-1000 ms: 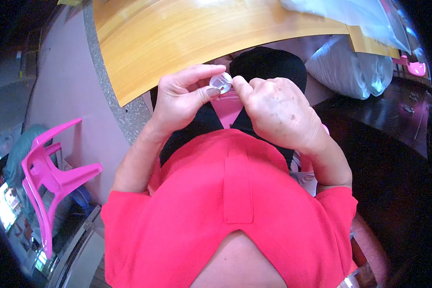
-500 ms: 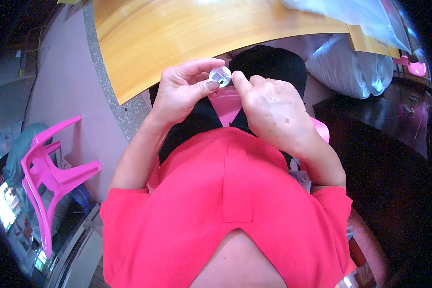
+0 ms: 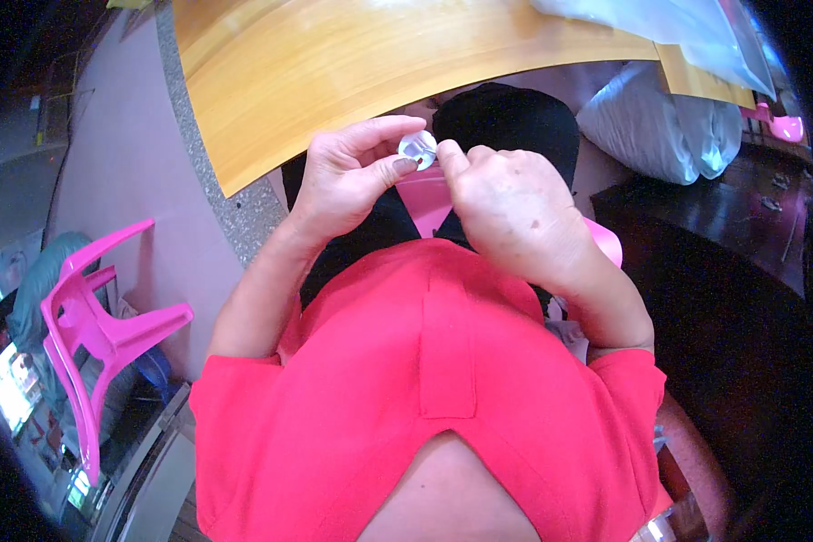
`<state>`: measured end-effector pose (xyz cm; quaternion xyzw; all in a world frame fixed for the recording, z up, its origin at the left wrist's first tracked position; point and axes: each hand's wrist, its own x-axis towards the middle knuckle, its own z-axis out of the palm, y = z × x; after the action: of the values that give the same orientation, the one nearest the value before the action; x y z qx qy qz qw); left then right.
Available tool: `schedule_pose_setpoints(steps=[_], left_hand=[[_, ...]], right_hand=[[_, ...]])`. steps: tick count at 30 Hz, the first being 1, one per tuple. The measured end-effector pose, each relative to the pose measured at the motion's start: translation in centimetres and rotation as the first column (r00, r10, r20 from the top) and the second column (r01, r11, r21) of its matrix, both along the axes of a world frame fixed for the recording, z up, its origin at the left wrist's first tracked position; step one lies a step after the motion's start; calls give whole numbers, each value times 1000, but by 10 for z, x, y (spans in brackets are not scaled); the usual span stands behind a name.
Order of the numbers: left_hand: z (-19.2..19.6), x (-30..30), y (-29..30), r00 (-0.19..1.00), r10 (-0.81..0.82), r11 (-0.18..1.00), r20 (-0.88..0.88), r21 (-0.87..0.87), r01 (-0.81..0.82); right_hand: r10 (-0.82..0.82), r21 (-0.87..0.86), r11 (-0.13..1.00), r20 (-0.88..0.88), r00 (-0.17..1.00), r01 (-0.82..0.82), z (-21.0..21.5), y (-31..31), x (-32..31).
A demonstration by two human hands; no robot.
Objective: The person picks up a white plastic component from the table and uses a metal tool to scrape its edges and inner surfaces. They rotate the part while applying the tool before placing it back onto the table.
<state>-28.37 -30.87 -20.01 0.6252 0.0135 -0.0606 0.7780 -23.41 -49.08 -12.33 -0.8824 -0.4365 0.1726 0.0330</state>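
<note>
Taking the wooden table (image 3: 352,63) as our landmark and reading from the left, a pink plastic chair (image 3: 90,325) stands well off its left end, down on the floor. Just below the table's near edge, our left hand (image 3: 348,176) is closed in a pinch, thumb and forefinger clamped on a small round silvery piece (image 3: 417,147). Touching that piece from the other side, our right hand (image 3: 510,208) has its fingers curled together, the forefinger tip pressed on the rim; whether it truly grips the piece or only pushes at it we cannot tell. So the piece sits between both hands, just under the table edge and above a pink thing (image 3: 425,199) on our lap. We judge that we are in the middle of working the little piece, perhaps prising or twisting it, with nothing yet freed. The next move seems to call for a steady left pinch and a small, careful pull by the right fingertip, since the piece is slick and tiny. Past the table's right end lies a white stuffed bag (image 3: 668,126).
</note>
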Motion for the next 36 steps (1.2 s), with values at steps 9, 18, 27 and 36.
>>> schedule_pose_setpoints(steps=[9, 18, 27, 36], left_hand=[[3, 5, -4, 986, 121, 983, 117, -150, -103], [3, 3, -3, 985, 124, 985, 121, -137, -107], [6, 1, -5, 983, 140, 986, 120, -111, -126], [8, -2, -8, 971, 166, 986, 175, -25, -164]], right_hand=[[-170, 546, 721, -457, 873, 426, -27, -9, -10], [-186, 505, 687, -573, 798, 523, -28, -3, -14], [-169, 589, 634, -528, 832, 502, -32, 2, -20], [-160, 629, 727, -236, 958, 277, -38, 1, -22]])
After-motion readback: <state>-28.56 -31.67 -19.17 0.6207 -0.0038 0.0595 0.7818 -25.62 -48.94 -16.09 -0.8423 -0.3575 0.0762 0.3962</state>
